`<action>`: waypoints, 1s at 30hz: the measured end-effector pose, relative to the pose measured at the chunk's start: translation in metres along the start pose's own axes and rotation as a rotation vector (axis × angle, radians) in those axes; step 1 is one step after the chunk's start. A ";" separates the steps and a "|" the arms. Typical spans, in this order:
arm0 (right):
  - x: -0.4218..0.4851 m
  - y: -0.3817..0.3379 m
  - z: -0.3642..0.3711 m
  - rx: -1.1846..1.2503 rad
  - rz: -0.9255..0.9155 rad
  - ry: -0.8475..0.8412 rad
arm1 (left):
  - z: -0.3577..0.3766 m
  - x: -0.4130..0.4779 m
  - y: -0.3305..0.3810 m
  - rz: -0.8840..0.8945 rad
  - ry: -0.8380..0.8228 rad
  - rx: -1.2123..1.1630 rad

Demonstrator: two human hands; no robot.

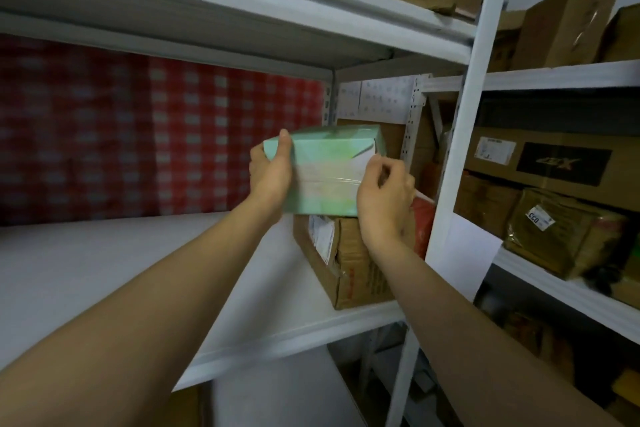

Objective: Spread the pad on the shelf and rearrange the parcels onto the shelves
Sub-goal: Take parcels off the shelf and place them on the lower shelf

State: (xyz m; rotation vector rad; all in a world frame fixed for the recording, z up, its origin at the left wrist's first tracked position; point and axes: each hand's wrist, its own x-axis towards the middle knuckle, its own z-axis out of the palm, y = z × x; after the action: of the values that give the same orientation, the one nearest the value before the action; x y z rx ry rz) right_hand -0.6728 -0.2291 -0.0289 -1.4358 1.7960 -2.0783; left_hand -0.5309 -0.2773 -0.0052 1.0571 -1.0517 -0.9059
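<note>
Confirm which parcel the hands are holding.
The pale green box, gripped by the left hand and right hand, above a brown carton. The others are mostly brown cardboard, none held.

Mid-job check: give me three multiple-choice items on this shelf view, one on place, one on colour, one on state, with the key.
1. Where is the green box?
A. On the floor
B. Over the brown carton at the white shelf's right end
C. On the top shelf

2. What colour is the cloth behind the shelf?
A. Plain blue
B. Yellow stripes
C. Red checks

3. How is the green box held?
A. By the left hand and the right hand, one at each end
B. By the left hand alone
C. By neither hand

Key:
1 B, its base is level with the carton's top.
2 C, red and pale squares fill the back.
3 A, fingers curl at both ends.
</note>
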 end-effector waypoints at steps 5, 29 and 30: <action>-0.036 -0.015 0.032 0.031 -0.025 0.026 | -0.042 -0.015 -0.010 -0.010 0.091 -0.023; -0.319 -0.064 0.027 0.327 0.428 -0.302 | -0.306 -0.221 -0.051 -0.009 0.352 0.136; -0.323 -0.062 0.023 0.311 0.455 -0.301 | -0.308 -0.231 -0.055 -0.002 0.358 0.134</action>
State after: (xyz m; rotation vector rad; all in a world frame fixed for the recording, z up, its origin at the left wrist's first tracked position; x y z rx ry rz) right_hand -0.4423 -0.0435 -0.1745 -1.0659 1.4379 -1.7109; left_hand -0.2983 -0.0035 -0.1541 1.2777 -0.8186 -0.6236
